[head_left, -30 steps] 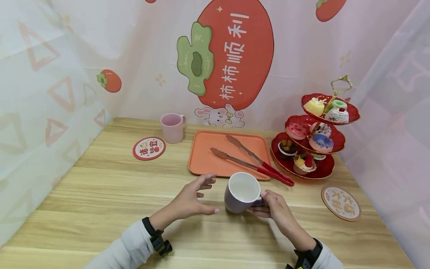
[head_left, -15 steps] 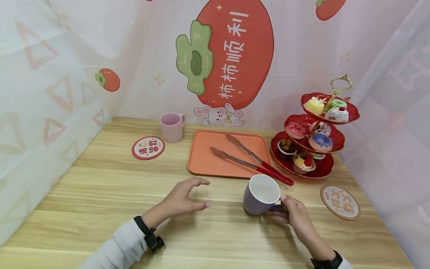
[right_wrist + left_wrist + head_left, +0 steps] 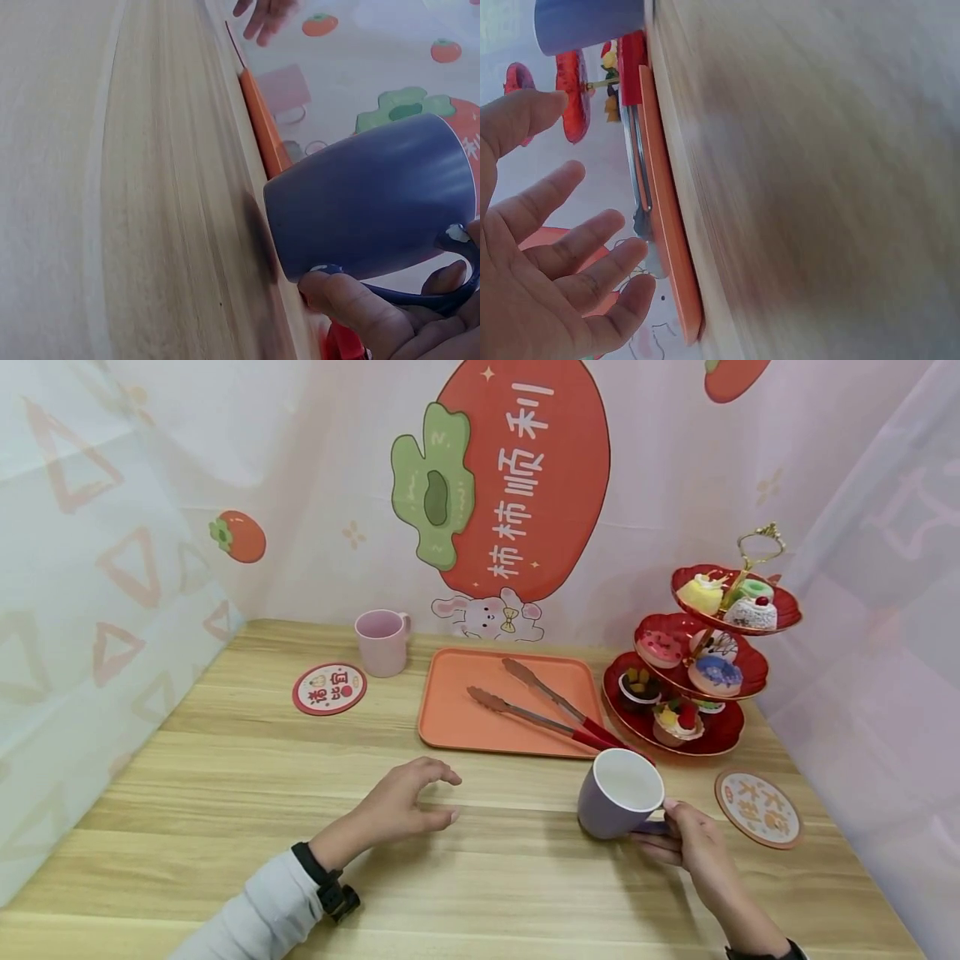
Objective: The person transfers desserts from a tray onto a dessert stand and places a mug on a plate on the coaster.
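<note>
A purple-blue mug (image 3: 609,806) with a white inside is gripped by its handle in my right hand (image 3: 701,843). In the right wrist view the mug (image 3: 367,202) looks slightly raised, its base just above the wood, with the fingers (image 3: 360,307) curled at the handle. My left hand (image 3: 397,806) hovers over the table to the left, thumb and fingers apart, holding nothing. The left wrist view also shows that hand (image 3: 562,262) with loosely spread fingers. Just behind the mug lie the red handles of metal tongs (image 3: 532,717), partly hidden by it.
The tongs rest on an orange tray (image 3: 457,677). A pink mug (image 3: 382,647) and a round coaster (image 3: 330,688) stand at the back left. At right are another coaster (image 3: 759,808) and a red three-tier stand (image 3: 727,735) bearing several toy-like cakes.
My right hand has carried the purple-blue mug to the right, toward the right-hand coaster. My left hand has drawn slightly back to the left, away from the mug.
</note>
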Available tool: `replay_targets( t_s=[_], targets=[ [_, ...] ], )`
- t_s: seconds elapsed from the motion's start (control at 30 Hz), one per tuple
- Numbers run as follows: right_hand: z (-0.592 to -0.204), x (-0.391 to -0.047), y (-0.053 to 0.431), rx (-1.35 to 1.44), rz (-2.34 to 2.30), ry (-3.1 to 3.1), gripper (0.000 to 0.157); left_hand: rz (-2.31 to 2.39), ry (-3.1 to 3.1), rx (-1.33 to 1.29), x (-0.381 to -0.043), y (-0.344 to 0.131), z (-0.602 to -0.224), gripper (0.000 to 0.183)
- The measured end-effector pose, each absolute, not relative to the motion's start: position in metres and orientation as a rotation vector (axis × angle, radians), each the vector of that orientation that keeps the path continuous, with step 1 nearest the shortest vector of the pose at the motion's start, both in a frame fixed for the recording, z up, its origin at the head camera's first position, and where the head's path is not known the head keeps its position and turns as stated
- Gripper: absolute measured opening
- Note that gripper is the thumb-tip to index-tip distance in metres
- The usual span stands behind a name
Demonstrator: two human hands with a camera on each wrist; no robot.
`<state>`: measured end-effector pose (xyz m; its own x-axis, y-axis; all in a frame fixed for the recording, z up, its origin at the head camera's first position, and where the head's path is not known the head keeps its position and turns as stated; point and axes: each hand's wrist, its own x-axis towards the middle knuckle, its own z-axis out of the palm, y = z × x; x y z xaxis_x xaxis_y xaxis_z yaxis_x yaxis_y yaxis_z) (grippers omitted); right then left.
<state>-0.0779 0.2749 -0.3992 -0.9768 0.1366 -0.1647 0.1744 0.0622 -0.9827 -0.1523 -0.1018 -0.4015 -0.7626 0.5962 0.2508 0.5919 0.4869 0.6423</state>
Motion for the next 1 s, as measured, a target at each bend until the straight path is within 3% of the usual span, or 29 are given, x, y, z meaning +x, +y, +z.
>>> replay_targets(
  t_s=[0.5,1.0],
  targets=[
    [-0.402,-0.065,0.324,0.069,-2.393,2.073,0.042,0.9,2.773,1.154,-0.15,-0.105,-0.403,0.032],
    [-0.404,-0.06,0.364,0.123,-2.649,1.856,0.035,0.837,2.795,1.16,-0.149,-0.109,-0.405,0.03]
  ],
)
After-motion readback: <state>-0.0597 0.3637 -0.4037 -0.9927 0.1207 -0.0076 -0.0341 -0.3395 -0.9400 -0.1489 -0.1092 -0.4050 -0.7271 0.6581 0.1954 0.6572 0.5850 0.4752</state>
